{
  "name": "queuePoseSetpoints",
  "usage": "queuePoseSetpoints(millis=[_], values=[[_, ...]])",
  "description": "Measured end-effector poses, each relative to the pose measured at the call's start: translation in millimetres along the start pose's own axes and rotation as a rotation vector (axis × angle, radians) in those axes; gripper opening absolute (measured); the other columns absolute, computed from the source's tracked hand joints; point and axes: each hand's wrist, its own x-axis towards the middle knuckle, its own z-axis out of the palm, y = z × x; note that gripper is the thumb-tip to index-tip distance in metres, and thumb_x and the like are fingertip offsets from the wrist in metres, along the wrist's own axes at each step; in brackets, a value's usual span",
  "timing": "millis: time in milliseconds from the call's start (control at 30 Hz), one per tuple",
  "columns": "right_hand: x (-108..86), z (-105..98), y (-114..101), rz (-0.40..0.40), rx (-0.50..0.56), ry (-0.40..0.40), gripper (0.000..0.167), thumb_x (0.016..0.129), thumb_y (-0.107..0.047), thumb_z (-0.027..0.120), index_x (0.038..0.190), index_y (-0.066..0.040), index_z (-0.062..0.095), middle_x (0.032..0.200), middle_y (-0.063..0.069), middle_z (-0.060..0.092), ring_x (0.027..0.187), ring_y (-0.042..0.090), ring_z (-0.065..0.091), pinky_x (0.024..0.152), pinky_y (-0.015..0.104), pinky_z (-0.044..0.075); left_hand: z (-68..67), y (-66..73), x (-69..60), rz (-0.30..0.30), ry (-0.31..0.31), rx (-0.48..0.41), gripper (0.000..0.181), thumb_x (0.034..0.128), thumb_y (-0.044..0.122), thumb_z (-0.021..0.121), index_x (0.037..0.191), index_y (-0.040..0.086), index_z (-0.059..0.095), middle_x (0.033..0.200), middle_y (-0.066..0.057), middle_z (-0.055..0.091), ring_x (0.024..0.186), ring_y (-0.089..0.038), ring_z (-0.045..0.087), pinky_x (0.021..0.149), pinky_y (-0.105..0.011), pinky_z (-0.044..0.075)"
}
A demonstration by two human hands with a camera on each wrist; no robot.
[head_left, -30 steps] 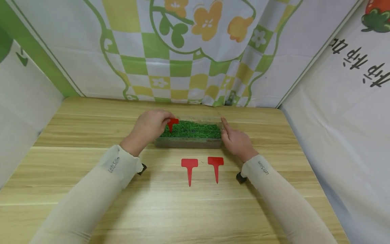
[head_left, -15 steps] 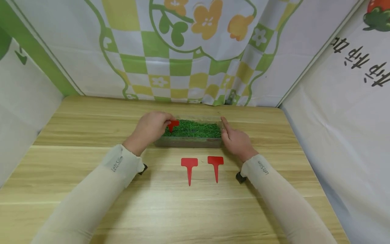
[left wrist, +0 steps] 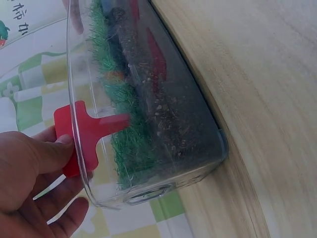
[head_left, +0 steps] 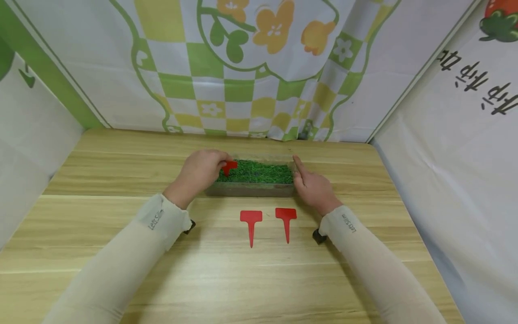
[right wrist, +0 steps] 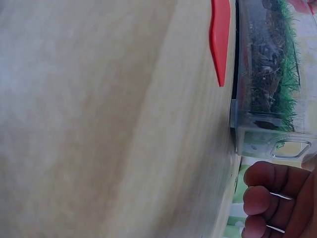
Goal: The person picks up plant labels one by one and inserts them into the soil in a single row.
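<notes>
Near the back of the table, a clear plastic box [head_left: 251, 191] contains dark soil [left wrist: 171, 116] topped with green artificial-looking grass [head_left: 263, 172]. My left hand [head_left: 198, 172] pinches the head of a red T-shaped plant label [left wrist: 89, 136] between thumb and fingers at the box's left end. The label stands within the box wall, its stem's lower end hidden in the grass. At the opposite end, my right hand [head_left: 317, 186] rests against the box, index finger stretched along the end wall. Its other fingers hang loosely curled beside the box in the right wrist view.
Two more red plant labels lie flat in front of the box, one on the left [head_left: 251, 218] and one on the right [head_left: 286, 215], stems toward me. A patterned curtain [head_left: 243, 90] hangs behind the wooden table [head_left: 243, 283].
The pinched label has gone lower into the grass, with less of its stem showing, and my left hand has come down slightly with it. My right hand stays against the box end.
</notes>
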Motion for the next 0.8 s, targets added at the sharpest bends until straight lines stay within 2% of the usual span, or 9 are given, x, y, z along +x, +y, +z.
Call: queuePoseSetpoints(millis=[167,300,433,500,600,700,800], values=[[-0.2,1,0,-0.003,0.006,0.013,0.060,0.106,-0.042,0.019,0.162,-0.022,0.018,0.048,0.002,0.042,0.042,0.018,0.032,0.039,0.036,0.031,-1.8,4.2,-3.4,0.023,0.033,0.012,0.028,0.0985,0.014,0.064,0.126,0.013,0.070,0.116,-0.008,0.072,0.106,-0.029,0.067,0.094,-0.047,0.053],[-0.6,1,0,-0.006,0.012,0.009,0.060,0.106,-0.044,0.016,0.163,-0.025,0.013,0.047,0.001,0.041,0.041,0.016,0.029,0.038,0.034,0.027,-3.6,8.7,-8.0,0.037,0.073,-0.009,0.032,0.0970,0.015,0.067,0.129,0.013,0.067,0.119,-0.009,0.070,0.108,-0.030,0.065,0.095,-0.048,0.052],[-0.6,2,0,-0.008,0.017,0.005,0.060,0.106,-0.045,0.016,0.163,-0.027,0.010,0.047,0.000,0.040,0.041,0.014,0.027,0.038,0.032,0.025,-6.7,16.2,-16.9,0.095,0.134,-0.008,0.030,0.0940,0.017,0.071,0.123,0.012,0.069,0.116,-0.009,0.070,0.104,-0.031,0.065,0.093,-0.047,0.053],[-0.4,1,0,-0.011,0.019,0.003,0.060,0.106,-0.043,0.017,0.163,-0.027,0.010,0.047,0.000,0.040,0.041,0.014,0.027,0.038,0.032,0.025,-7.7,21.0,-22.1,0.132,0.133,-0.001,0.027,0.0935,0.018,0.072,0.120,0.011,0.071,0.115,-0.008,0.070,0.103,-0.030,0.065,0.093,-0.047,0.053],[-0.3,1,0,-0.008,0.030,0.004,0.060,0.106,-0.043,0.018,0.163,-0.026,0.011,0.047,0.001,0.040,0.041,0.015,0.027,0.039,0.033,0.026,-10.3,31.0,-30.6,0.156,0.070,-0.015,0.024,0.0942,0.020,0.071,0.117,0.012,0.072,0.115,-0.005,0.071,0.103,-0.025,0.067,0.090,-0.044,0.055],[-0.7,0,-1,-0.005,0.035,0.002,0.060,0.106,-0.042,0.018,0.163,-0.025,0.012,0.047,0.001,0.040,0.042,0.015,0.028,0.039,0.034,0.026,-13.2,43.2,-37.8,0.142,-0.053,-0.062,0.025,0.0959,0.024,0.069,0.118,0.013,0.071,0.116,-0.002,0.071,0.104,-0.022,0.067,0.087,-0.042,0.056],[-1.0,0,-1,-0.001,0.031,-0.002,0.059,0.106,-0.041,0.019,0.163,-0.024,0.013,0.048,0.001,0.040,0.042,0.015,0.028,0.039,0.034,0.027,-11.3,54.3,-43.8,0.136,-0.167,-0.085,0.031,0.0968,0.031,0.068,0.123,0.014,0.069,0.121,-0.002,0.069,0.109,-0.022,0.066,0.091,-0.043,0.055]])
